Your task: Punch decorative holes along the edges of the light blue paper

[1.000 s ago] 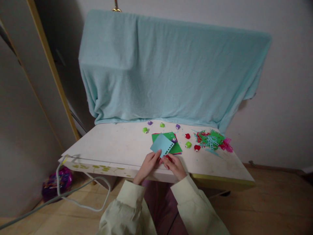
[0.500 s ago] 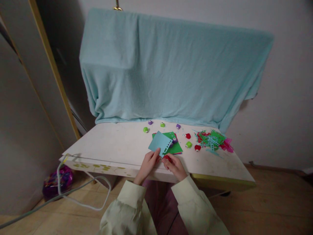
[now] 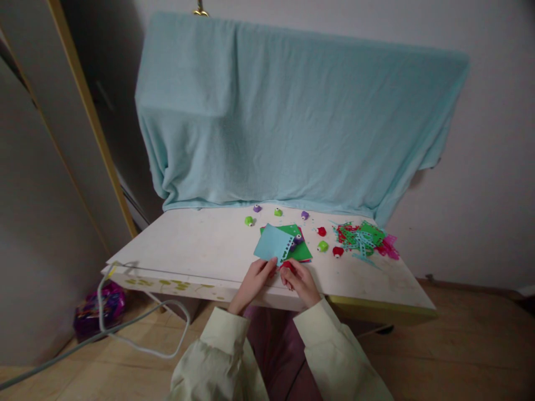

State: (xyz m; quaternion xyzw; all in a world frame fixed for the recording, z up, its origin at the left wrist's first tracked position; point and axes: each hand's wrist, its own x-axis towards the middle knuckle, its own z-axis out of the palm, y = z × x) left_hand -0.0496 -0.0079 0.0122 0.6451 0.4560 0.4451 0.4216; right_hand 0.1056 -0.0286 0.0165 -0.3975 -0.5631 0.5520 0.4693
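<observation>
Mostly, my view from this remote seat is taken up by a pale blue cloth (image 3: 301, 122), draped over something bulky behind the work area. Its lower edge meets the back of a white table (image 3: 188, 239), the next biggest thing I have. Two light sleeves (image 3: 334, 340) reach up to the table's near edge. On the floor at left I make out a shiny purple bag (image 3: 96, 312).

On the right part of the tabletop sits a heap of punched scraps (image 3: 361, 239) in green, red, blue and pink. Near the middle lies a green sheet (image 3: 303, 253), with edges of other colours showing beneath it. In front of that, partly covering it, is the blue sheet (image 3: 270, 242), a row of holes along its right side.

The left hand (image 3: 256, 278) has the blue sheet pinched at its near corner, thumb on top; I can't see the fingers underneath. The right hand (image 3: 301, 278) has its fingers curled around a red punch (image 3: 287, 266), just beside that corner; whether paper sits inside it, I can't tell.

Smallest of all, a purple punch (image 3: 297, 239) rests on the green sheet, and seven other punches (image 3: 322, 246) in lime, purple and red lie scattered behind and to the right.
</observation>
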